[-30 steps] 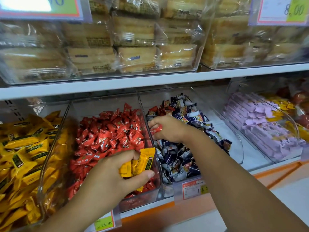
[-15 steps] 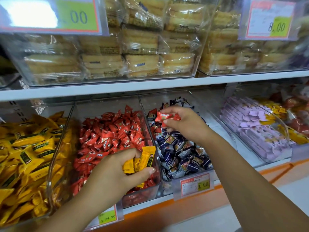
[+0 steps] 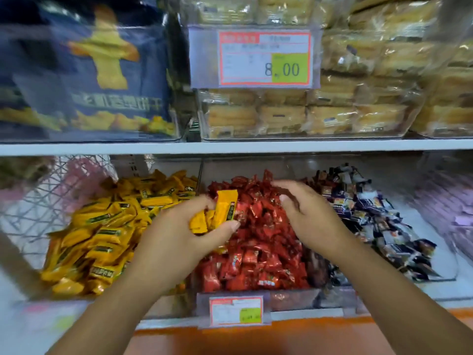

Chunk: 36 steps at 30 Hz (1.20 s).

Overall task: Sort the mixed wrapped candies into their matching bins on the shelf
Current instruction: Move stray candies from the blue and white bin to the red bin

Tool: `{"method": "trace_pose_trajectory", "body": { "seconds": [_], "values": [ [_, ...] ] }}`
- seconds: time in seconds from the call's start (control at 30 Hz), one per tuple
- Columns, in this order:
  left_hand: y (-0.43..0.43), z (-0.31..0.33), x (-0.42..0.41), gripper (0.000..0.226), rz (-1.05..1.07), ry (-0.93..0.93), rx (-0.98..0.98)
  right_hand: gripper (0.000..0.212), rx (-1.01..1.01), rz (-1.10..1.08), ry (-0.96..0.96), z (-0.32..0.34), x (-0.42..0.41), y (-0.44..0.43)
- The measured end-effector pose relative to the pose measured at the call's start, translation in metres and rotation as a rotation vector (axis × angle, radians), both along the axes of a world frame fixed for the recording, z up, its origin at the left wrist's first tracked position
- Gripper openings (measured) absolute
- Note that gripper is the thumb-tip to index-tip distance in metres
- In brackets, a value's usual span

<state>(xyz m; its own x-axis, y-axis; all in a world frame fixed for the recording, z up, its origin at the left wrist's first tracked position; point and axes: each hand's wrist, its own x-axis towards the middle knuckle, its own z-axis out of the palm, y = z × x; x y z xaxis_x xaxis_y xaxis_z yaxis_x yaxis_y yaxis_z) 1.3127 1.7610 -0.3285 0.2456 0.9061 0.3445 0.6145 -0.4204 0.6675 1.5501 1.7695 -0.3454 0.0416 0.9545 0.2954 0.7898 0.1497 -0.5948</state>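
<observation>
Three clear bins sit side by side on the lower shelf: yellow candies (image 3: 102, 226) on the left, red candies (image 3: 258, 254) in the middle, dark blue candies (image 3: 376, 221) on the right. My left hand (image 3: 184, 239) hovers over the seam between the yellow and red bins, shut on several yellow candies (image 3: 217, 213). My right hand (image 3: 304, 213) hangs over the red bin with fingers spread and curved downward; I see nothing in it.
A price tag (image 3: 236, 310) clips to the red bin's front. The upper shelf (image 3: 230, 147) carries clear bins of wrapped pastries (image 3: 307, 116), a dark snack bag (image 3: 89, 80) and a large price tag (image 3: 265, 58). A wire basket (image 3: 48, 201) stands far left; purple packets (image 3: 450, 206) far right.
My right hand moved left from the dark blue bin to over the red bin, and the red candy it held is gone from it. The view swung left. My left hand still holds the yellow candies.
</observation>
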Motion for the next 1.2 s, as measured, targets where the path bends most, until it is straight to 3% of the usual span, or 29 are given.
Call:
{"method": "trace_pose_trajectory", "body": {
  "seconds": [0.13, 0.2, 0.27, 0.4, 0.57, 0.7, 0.8, 0.93, 1.07, 1.2],
  "values": [
    [0.026, 0.004, -0.036, 0.047, 0.229, 0.046, 0.082, 0.033, 0.006, 0.027, -0.217, -0.001, -0.007, -0.009],
    [0.039, 0.005, -0.044, 0.042, 0.335, 0.089, 0.056, 0.030, 0.025, 0.012, -0.217, 0.000, -0.009, -0.011],
    [0.051, 0.000, -0.049, 0.052, 0.424, 0.233, 0.058, 0.027, 0.018, -0.006, -0.194, 0.002, -0.012, -0.012],
    [0.066, -0.028, -0.046, 0.069, 0.331, 0.546, 0.048, 0.022, 0.023, -0.027, -0.195, 0.002, -0.014, -0.013],
    [0.072, -0.037, -0.038, 0.060, 0.196, 0.669, -0.022, 0.021, 0.014, -0.027, -0.226, -0.001, -0.011, -0.011],
    [0.081, -0.030, -0.036, 0.057, 0.169, 0.666, -0.142, 0.022, 0.022, -0.039, -0.206, 0.002, -0.012, -0.014],
    [0.080, -0.028, -0.035, 0.059, 0.196, 0.501, -0.137, 0.021, 0.044, -0.023, -0.178, -0.001, -0.011, -0.013],
    [0.065, -0.012, -0.021, 0.067, 0.292, 0.439, 0.022, 0.023, 0.051, 0.003, -0.063, -0.001, -0.007, -0.019],
    [0.054, -0.007, 0.002, 0.075, 0.240, 0.453, 0.117, 0.026, 0.091, 0.076, -0.026, -0.009, 0.002, -0.026],
    [0.045, -0.010, 0.026, 0.061, 0.140, 0.385, 0.224, 0.029, 0.030, 0.084, 0.022, -0.013, 0.025, -0.034]
  ]
}}
